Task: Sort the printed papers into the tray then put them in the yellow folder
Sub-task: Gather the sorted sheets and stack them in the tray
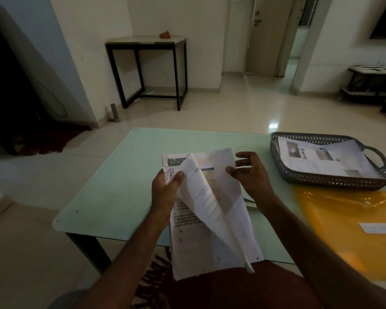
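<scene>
Presently, dim room. Person seated at the near edge of a pale glass tabletop [112, 186].

- Left hand [165, 190]: grips a sheaf of printed papers [187, 246] at its upper left edge, thumb on top and fingers hidden behind. The sheaf is held up over the near edge of the tabletop, and its lower end hangs past that edge over the lap.
- Top sheet [212, 197]: peeled up from the sheaf and curled over along its length, blank back showing on the left half.
- Right hand [247, 175]: half open, fingers loosely bent. Thumb tip lies on the right edge of the top sheet; fingertips show just beyond that edge. Cannot tell whether it actually has the sheet pinched.
- Tray [330, 181]: dark perforated basket with loop handle, at the far right corner of the tabletop. Printed pages [321, 161] lie inside it, face up, with small photos visible.
- Yellow folder [343, 230]: flat along the right edge of the tabletop, closer than the tray, its far edge just beside the tray's near wall. White label [379, 227] on its cover.

Background: black-framed side table [147, 41] against the far wall, a small orange object [165, 34] on it.
</scene>
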The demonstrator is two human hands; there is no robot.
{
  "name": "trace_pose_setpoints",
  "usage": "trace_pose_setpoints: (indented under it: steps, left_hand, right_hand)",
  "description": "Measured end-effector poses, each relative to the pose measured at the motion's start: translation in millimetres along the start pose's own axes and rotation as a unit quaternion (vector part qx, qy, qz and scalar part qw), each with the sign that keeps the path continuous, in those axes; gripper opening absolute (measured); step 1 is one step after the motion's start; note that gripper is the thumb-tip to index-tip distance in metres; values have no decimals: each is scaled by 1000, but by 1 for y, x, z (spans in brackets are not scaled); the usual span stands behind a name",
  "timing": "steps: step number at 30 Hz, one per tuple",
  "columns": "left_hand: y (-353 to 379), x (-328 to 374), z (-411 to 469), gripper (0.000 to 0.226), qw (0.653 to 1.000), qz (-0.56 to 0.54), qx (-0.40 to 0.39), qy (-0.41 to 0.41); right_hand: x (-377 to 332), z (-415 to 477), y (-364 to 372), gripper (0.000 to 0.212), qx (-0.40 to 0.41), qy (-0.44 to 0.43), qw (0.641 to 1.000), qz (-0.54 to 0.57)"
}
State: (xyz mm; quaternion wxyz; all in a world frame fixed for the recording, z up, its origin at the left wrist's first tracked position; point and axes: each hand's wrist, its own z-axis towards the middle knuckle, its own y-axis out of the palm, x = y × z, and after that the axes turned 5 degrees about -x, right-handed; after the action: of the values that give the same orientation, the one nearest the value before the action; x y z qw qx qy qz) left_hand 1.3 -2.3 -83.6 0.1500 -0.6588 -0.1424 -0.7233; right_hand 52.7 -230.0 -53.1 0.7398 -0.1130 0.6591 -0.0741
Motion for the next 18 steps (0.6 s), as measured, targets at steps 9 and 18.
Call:
trace_pose_setpoints:
  steps: [9,18]
  left_hand:
    - [-1,-4,2,20,1000,2,4,-11]
    - [-2,-3,4,22,1000,2,12,-13]
  right_hand:
    - [-6,0,-2,21,76,-69,992,-76]
    - [-1,-4,3,15,106,-230,948,-194]
